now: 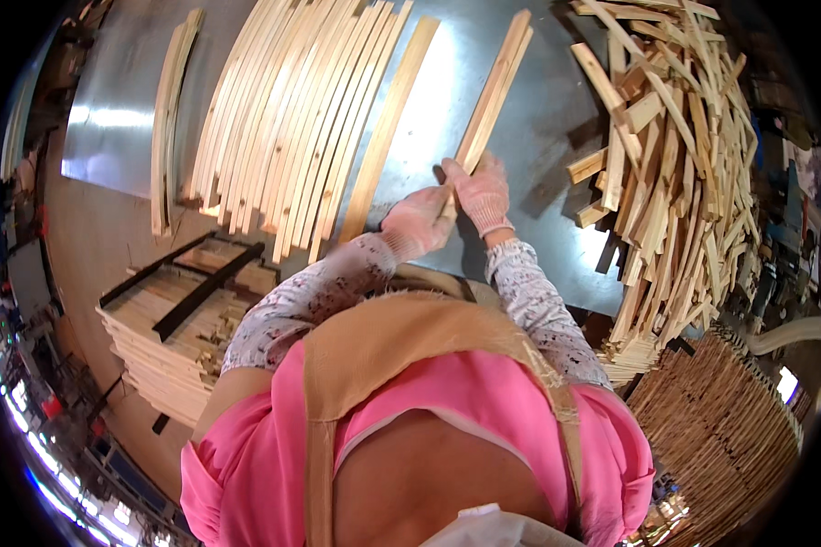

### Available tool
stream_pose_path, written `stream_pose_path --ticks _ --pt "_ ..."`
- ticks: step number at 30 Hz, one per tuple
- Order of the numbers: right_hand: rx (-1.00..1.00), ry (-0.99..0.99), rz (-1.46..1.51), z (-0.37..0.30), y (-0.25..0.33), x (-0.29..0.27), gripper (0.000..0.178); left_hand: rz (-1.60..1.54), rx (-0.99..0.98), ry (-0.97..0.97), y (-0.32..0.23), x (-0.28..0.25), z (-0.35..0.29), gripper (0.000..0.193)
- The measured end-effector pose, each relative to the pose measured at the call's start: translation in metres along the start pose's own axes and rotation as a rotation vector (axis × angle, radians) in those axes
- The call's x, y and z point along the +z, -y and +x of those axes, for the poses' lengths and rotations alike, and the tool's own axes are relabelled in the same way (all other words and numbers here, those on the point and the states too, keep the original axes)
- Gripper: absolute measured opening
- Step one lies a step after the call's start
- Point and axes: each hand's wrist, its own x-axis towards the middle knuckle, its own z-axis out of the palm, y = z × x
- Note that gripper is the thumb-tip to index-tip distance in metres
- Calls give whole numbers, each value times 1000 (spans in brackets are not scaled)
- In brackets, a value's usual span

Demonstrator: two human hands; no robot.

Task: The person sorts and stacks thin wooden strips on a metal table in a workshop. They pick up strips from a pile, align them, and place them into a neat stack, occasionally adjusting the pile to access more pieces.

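Both my hands wear pale pinkish work gloves and meet at the near end of a long wooden strip (496, 91). My left hand (420, 221) is closed around its lower end. Just above it, my right hand (480, 190) grips the same strip, thumb laid across it. The strip slants away from me to the upper right over the shiny metal table (556, 118). To the left of my hands a single wooden strip (390, 128) lies apart from a wide row of strips (287, 109) set side by side. Palms and some fingers are hidden.
A tall, tangled heap of loose wooden strips (675, 164) covers the table's right side. A few strips (169, 128) lie at the far left. Below left stands a stack of wood (169, 365) with dark metal bars (208, 290) on top. Another large wood stack (730, 428) is at lower right.
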Motion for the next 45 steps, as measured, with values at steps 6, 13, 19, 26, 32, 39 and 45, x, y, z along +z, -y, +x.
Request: stream_pose_path --ticks 6,13,19,26,32,39,45 --pt "-15 -72 45 10 5 11 84 819 -19 -396 74 -25 -32 84" --pt "-96 -58 114 -6 11 44 85 590 139 -646 118 -59 -48 59" --pt "-438 409 276 -77 79 69 83 510 297 -706 119 -58 -52 42" --pt "-130 225 1420 74 -63 -71 42 397 92 -722 98 -53 -54 54" --pt "219 -296 1903 225 -112 -260 91 361 98 -722 26 -38 23 67" --pt "179 -452 1503 323 -186 -222 51 421 423 -832 -164 -25 99 69" --pt "182 83 1219 71 -178 -149 42 926 237 -395 -221 -24 118 86"
